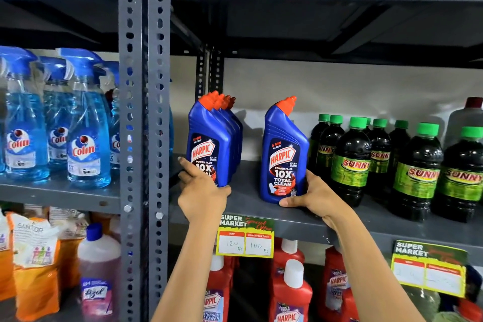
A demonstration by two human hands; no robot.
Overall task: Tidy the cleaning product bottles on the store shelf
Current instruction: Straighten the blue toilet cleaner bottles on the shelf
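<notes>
Your right hand (312, 195) grips the lone upright Harpic bottle (283, 154); your left hand (202, 191) grips the front of the Harpic row (213, 138). The gap lies left of the lone bottle.

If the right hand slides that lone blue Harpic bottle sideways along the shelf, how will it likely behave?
The lone Harpic bottle looks like rigid plastic, so it should hold its shape under the right hand. It is tall with an angled neck, so a high push might tip it. The low grip near the base probably helps it slide over the metal shelf.
</notes>
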